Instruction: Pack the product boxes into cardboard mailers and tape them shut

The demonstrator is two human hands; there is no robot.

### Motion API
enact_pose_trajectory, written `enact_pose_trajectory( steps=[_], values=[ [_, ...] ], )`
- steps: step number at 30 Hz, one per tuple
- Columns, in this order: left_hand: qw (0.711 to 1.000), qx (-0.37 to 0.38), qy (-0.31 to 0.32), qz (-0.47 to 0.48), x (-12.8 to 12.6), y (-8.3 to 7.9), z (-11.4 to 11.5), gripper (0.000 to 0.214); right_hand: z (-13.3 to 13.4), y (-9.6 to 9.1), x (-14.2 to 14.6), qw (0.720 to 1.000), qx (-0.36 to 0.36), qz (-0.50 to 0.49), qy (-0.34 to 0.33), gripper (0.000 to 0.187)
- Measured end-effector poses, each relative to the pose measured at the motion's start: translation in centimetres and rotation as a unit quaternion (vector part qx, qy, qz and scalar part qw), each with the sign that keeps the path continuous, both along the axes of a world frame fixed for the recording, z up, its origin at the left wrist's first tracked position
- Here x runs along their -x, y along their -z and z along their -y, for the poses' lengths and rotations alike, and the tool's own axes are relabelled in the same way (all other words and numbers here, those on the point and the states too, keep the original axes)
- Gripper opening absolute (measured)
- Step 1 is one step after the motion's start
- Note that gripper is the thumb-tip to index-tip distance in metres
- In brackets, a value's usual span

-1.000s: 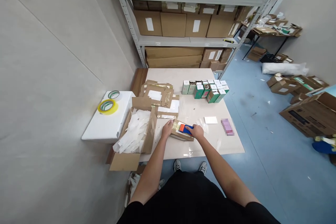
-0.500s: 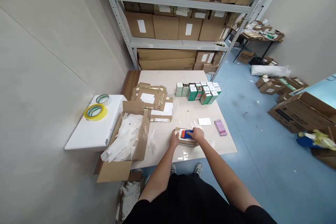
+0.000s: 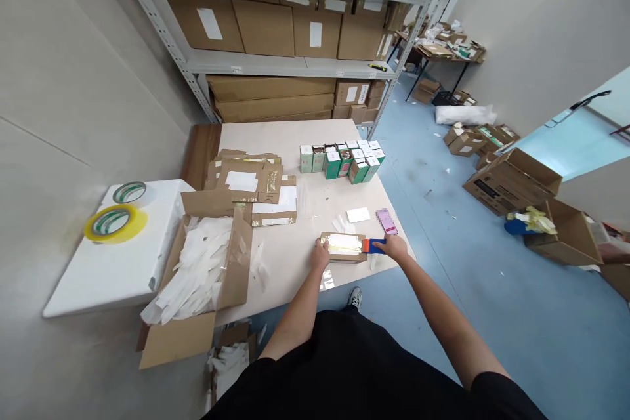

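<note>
A small flat cardboard box [image 3: 348, 258] lies near the front edge of the table [image 3: 315, 164], with a white label strip and yellowish streaks along its top. My left hand [image 3: 321, 254] grips the box's left end. In my right hand [image 3: 395, 247] is a blue scraper [image 3: 377, 247] with an orange head, at the right end of the box top. White paper scraps and a white card [image 3: 357, 214] lie just behind the box. A phone [image 3: 386, 222] in a pink-purple tone, partly blurred, rests to the right.
Green and white boxes [image 3: 333, 165] stand at the back right. Flattened cardboard [image 3: 270, 187] is piled at left, beside an open carton [image 3: 241, 262] of paper strips. Tape rolls [image 3: 135, 218] lie on a white surface. Shelving [image 3: 285, 65] with cartons rises behind.
The scraper in my right hand has slid from the middle of the box top to its right end. My view has shifted right. The left hand stays at the box's left end.
</note>
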State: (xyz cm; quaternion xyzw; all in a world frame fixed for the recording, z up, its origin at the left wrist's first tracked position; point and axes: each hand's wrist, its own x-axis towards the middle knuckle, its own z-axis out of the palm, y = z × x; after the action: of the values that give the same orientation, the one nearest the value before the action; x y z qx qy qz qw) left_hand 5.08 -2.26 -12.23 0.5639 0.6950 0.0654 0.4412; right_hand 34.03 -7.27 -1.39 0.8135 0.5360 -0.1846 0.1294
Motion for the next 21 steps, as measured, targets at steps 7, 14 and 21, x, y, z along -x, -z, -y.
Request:
enact_pose_trajectory(
  steps=[7, 14, 21],
  values=[
    [0.999, -0.018, -0.004, 0.028, 0.5, 1.2, -0.3, 0.062, 3.4, -1.0, -5.8, 0.997, 0.014, 0.014, 0.069, 0.048],
    [0.995, 0.018, -0.015, 0.094, 3.7, 2.2, -2.4, 0.061, 2.8, -1.5, -2.9, 0.997, -0.011, -0.008, 0.075, 0.048],
    [0.995, -0.020, -0.049, 0.082, 8.6, 2.1, -3.9, 0.075, 0.1, -1.6, 3.8, 0.994, -0.052, -0.086, 0.045, 0.051]
  ],
)
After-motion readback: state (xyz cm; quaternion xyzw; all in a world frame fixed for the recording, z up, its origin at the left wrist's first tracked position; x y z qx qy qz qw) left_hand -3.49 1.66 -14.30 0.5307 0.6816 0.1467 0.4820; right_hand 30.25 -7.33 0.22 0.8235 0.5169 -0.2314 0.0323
